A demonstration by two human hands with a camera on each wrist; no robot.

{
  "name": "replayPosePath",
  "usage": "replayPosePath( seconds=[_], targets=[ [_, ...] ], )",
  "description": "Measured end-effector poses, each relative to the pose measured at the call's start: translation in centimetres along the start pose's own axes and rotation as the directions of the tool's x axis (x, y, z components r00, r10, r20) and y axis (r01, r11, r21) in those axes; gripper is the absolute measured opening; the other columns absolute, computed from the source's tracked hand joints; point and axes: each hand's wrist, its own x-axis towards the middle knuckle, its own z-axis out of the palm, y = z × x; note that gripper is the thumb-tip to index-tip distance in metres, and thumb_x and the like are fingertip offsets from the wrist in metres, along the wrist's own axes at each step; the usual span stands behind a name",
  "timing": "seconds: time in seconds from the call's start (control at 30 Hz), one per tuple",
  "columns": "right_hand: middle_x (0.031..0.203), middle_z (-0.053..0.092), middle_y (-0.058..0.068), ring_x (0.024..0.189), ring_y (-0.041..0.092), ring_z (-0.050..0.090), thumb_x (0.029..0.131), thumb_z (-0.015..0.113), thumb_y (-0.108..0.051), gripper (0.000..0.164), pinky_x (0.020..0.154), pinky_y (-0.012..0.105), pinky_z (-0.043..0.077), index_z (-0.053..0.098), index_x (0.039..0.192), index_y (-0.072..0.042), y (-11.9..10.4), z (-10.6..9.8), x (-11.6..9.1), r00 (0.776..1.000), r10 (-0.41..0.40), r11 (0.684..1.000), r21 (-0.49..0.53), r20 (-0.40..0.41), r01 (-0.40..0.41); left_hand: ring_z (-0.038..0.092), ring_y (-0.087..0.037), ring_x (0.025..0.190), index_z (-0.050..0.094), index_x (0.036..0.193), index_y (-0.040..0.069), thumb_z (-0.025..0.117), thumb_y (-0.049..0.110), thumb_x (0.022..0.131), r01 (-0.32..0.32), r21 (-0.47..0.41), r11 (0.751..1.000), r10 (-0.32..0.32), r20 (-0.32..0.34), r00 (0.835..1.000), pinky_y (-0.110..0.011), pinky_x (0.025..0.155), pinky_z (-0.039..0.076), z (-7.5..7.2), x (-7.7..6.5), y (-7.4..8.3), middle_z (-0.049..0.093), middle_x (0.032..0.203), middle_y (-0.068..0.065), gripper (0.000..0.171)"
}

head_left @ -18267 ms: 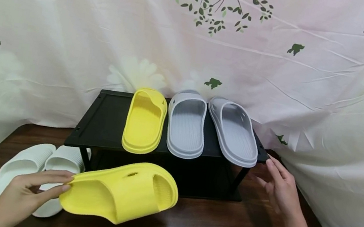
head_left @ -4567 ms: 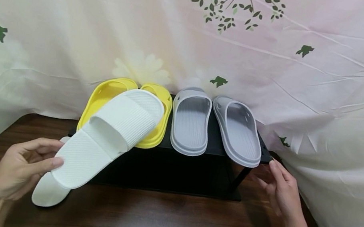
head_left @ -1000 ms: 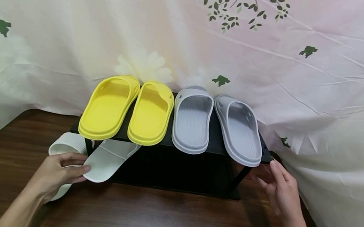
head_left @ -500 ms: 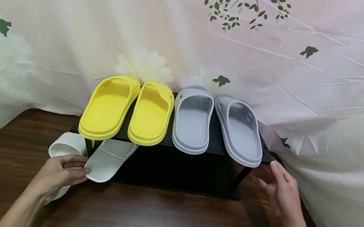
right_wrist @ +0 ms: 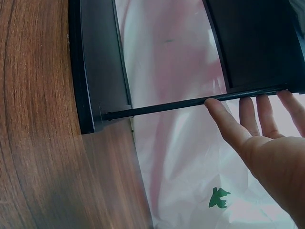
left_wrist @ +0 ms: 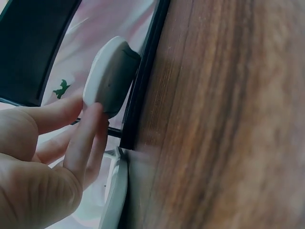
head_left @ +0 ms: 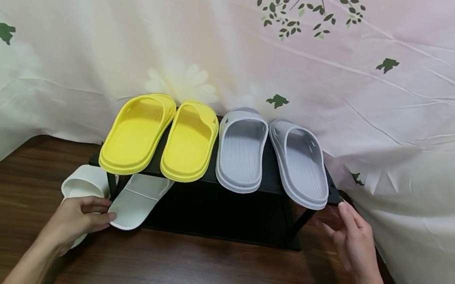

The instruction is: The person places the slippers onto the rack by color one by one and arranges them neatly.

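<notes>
My left hand (head_left: 74, 221) pinches the heel of a white slipper (head_left: 135, 204) between thumb and fingers. Its toe end reaches in under the upper shelf of the black shoe rack (head_left: 332, 193), where that shelf hides it. In the left wrist view the slipper (left_wrist: 107, 78) is tilted above the lower shelf's edge. Another white slipper (head_left: 85, 181) lies on the floor left of the rack, partly behind my left hand. My right hand (head_left: 352, 240) touches the rack's right end; in the right wrist view its fairly straight fingertips rest against the rack's side.
On the upper shelf stand two yellow slippers (head_left: 133, 138) (head_left: 188, 148) at left and two grey slippers (head_left: 240, 157) (head_left: 299, 167) at right. The lower shelf (head_left: 219, 216) is black. Brown wooden floor (head_left: 195, 273) lies in front; a patterned cloth (head_left: 139, 20) hangs behind.
Since the oldest frame, the second yellow slipper has gone onto the upper shelf. The white slipper has come down from before the yellow pair to the lower level. My right hand stays put.
</notes>
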Motion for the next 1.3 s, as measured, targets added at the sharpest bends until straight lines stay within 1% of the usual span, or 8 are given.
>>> replayPosePath(
  seconds=[0.4, 0.57, 0.73, 0.83, 0.93, 1.07, 1.23, 1.3],
  targets=[
    [0.117, 0.063, 0.004, 0.106, 0.016, 0.063, 0.103, 0.031, -0.013, 0.036, 0.086, 0.036, 0.058, 0.048, 0.131, 0.002, -0.06, 0.06, 0.08, 0.999, 0.014, 0.999, -0.041, -0.035, -0.015, 0.062, -0.011, 0.085, 0.046, 0.124, -0.016, 0.069, 0.003, 0.082, 0.017, 0.053, 0.998, -0.016, -0.013, 1.0, -0.022, 0.074, 0.058, 0.39, 0.21, -0.59, 0.057, 0.111, -0.025, 0.051],
    [0.118, 0.063, 0.002, 0.106, 0.015, 0.063, 0.103, 0.031, -0.012, 0.035, 0.086, 0.036, 0.058, 0.048, 0.131, 0.002, 0.01, 0.04, 0.11, 1.0, 0.002, 0.999, -0.035, -0.024, -0.003, 0.062, -0.012, 0.086, 0.045, 0.124, -0.017, 0.068, 0.001, 0.082, 0.023, 0.038, 0.999, -0.022, -0.011, 1.0, -0.022, 0.075, 0.058, 0.47, 0.32, -0.64, 0.057, 0.111, -0.026, 0.051],
    [0.119, 0.063, 0.003, 0.106, 0.015, 0.063, 0.103, 0.03, -0.011, 0.035, 0.086, 0.036, 0.058, 0.048, 0.13, 0.002, 0.04, -0.01, 0.03, 1.0, -0.005, 1.0, -0.016, -0.015, 0.005, 0.062, -0.009, 0.083, 0.045, 0.124, -0.018, 0.067, -0.001, 0.082, 0.023, 0.035, 0.999, -0.021, -0.034, 0.999, -0.022, 0.073, 0.058, 0.52, 0.31, -0.68, 0.058, 0.111, -0.027, 0.05],
    [0.119, 0.062, 0.004, 0.106, 0.015, 0.063, 0.103, 0.03, -0.011, 0.034, 0.086, 0.036, 0.058, 0.049, 0.13, 0.001, 0.02, -0.06, 0.0, 1.0, -0.005, 1.0, -0.003, -0.014, 0.005, 0.062, -0.01, 0.082, 0.046, 0.122, -0.019, 0.067, -0.001, 0.082, 0.023, 0.051, 0.998, -0.021, -0.04, 0.999, -0.022, 0.071, 0.059, 0.56, 0.25, -0.6, 0.059, 0.107, -0.026, 0.049],
    [0.119, 0.062, 0.004, 0.106, 0.016, 0.063, 0.103, 0.03, -0.011, 0.034, 0.085, 0.036, 0.058, 0.049, 0.129, 0.001, -0.02, -0.07, 0.03, 1.0, -0.006, 1.0, 0.001, -0.01, 0.006, 0.063, -0.012, 0.082, 0.049, 0.12, -0.018, 0.067, 0.0, 0.082, 0.021, 0.09, 0.996, -0.017, -0.042, 0.999, -0.022, 0.071, 0.058, 0.62, 0.19, -0.42, 0.061, 0.105, -0.025, 0.046],
    [0.119, 0.062, 0.005, 0.106, 0.017, 0.063, 0.103, 0.03, -0.011, 0.034, 0.085, 0.035, 0.058, 0.048, 0.129, 0.001, -0.09, -0.04, 0.0, 1.0, -0.002, 1.0, 0.0, -0.008, 0.002, 0.063, -0.012, 0.08, 0.056, 0.115, -0.014, 0.071, 0.006, 0.08, 0.013, 0.191, 0.981, 0.0, -0.067, 0.998, -0.019, 0.067, 0.057, 0.65, 0.09, -0.36, 0.065, 0.101, -0.021, 0.043],
    [0.118, 0.063, 0.005, 0.105, 0.016, 0.063, 0.103, 0.03, -0.011, 0.034, 0.085, 0.035, 0.058, 0.049, 0.13, 0.001, -0.1, 0.0, -0.02, 1.0, 0.006, 1.0, 0.009, -0.009, -0.006, 0.062, -0.009, 0.076, 0.064, 0.107, -0.006, 0.076, 0.017, 0.077, -0.01, 0.36, 0.933, 0.052, -0.106, 0.993, -0.018, 0.06, 0.053, 0.48, -0.04, -0.24, 0.07, 0.095, -0.014, 0.04],
    [0.119, 0.062, 0.005, 0.106, 0.015, 0.063, 0.103, 0.03, -0.012, 0.034, 0.086, 0.035, 0.058, 0.048, 0.13, 0.001, -0.11, 0.03, -0.02, 1.0, 0.008, 1.0, 0.007, -0.01, -0.008, 0.062, -0.008, 0.075, 0.066, 0.105, -0.003, 0.077, 0.02, 0.076, -0.012, 0.401, 0.916, 0.059, -0.106, 0.993, -0.019, 0.06, 0.052, 0.35, -0.13, -0.06, 0.07, 0.095, -0.012, 0.039]
  ],
)
